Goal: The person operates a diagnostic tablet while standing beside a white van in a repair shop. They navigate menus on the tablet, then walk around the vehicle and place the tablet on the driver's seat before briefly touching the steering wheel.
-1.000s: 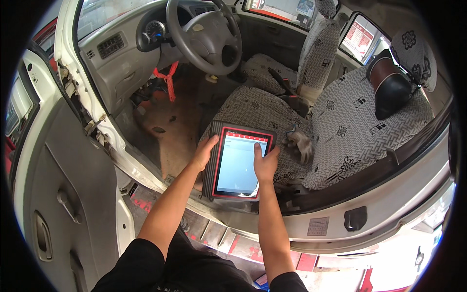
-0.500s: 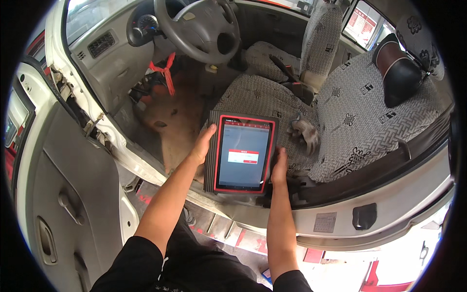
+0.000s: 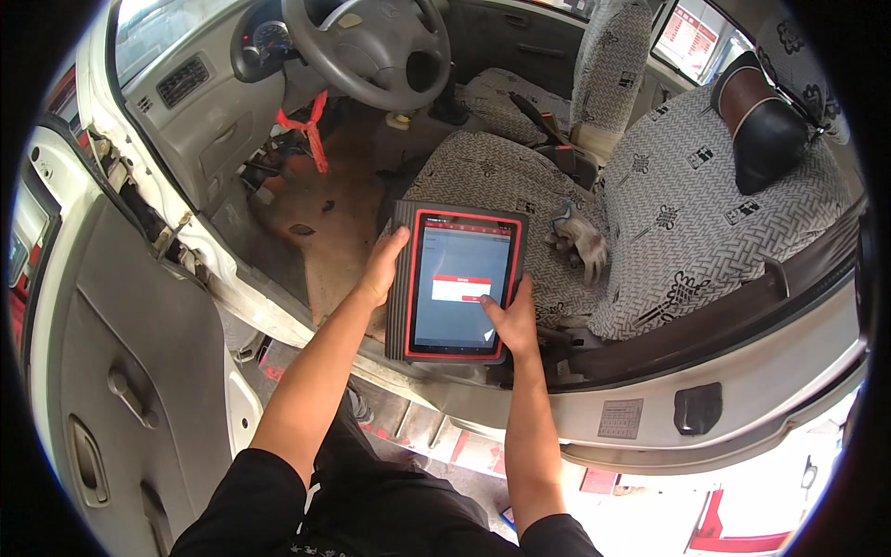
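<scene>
A tablet [image 3: 445, 325] with a red inner border and a thick dark ribbed case is held upright between my two hands. My left hand [image 3: 382, 265] grips its left edge, thumb on the case and the other fingers hidden behind. My right hand [image 3: 516, 316] holds the lower right edge; its thumb reaches over the screen and rests at the lower right of a small white pop-up box with a red top bar. The fingers of that hand are mostly hidden behind the tablet. A pair of worn gloves [image 3: 585, 243] lies on the patterned seat just beyond my right hand.
A patterned seat [image 3: 501, 172] is beyond the tablet, with the steering wheel [image 3: 371, 46] at the far side. The open door [image 3: 139, 325] stands at left. Red cloth [image 3: 311, 125] hangs under the dashboard. A black and brown cushion [image 3: 761, 130] leans on the seatback.
My right thumb has moved from beside the tablet's right edge onto the screen, at the pop-up box. The tablet has shifted slightly up and left in view.
</scene>
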The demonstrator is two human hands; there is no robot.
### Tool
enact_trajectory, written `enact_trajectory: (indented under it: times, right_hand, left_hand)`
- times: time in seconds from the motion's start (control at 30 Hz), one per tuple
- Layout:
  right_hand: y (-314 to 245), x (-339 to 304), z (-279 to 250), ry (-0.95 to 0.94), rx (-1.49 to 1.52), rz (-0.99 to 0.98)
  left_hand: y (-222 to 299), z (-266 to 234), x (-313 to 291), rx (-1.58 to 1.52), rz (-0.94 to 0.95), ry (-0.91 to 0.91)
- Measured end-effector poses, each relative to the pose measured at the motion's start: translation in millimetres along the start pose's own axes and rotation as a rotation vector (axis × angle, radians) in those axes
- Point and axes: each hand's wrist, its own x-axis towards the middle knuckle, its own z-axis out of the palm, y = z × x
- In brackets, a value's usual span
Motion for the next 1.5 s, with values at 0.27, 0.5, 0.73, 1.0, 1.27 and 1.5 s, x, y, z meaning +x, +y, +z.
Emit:
enact_trajectory:
  times: [0.27,0.5,0.73,1.0,1.27,1.5]
  right_hand:
    - [12,-2,1,0.014,-0.001,0.004]
    - [18,-4,-1,-0.016,0.125,-0.050]
    - [22,-5,-1,-0.012,0.122,-0.055]
    - [43,-3,-7,0.005,0.258,-0.011]
    - [26,-5,-3,0.024,0.215,0.076]
    - [54,-3,-1,0.040,0.388,0.023]
  left_hand:
    - [4,4,-4,-0.005,-0.005,-0.054]
    - [5,5,-4,0.024,-0.002,-0.034]
    - [3,-5,1,0.034,-0.049,-0.090]
    - [-14,-15,13,0.043,-0.046,-0.062]
    - [-9,-24,14,0.054,-0.060,-0.054]
    - [-11,-14,11,0.082,-0.081,-0.066]
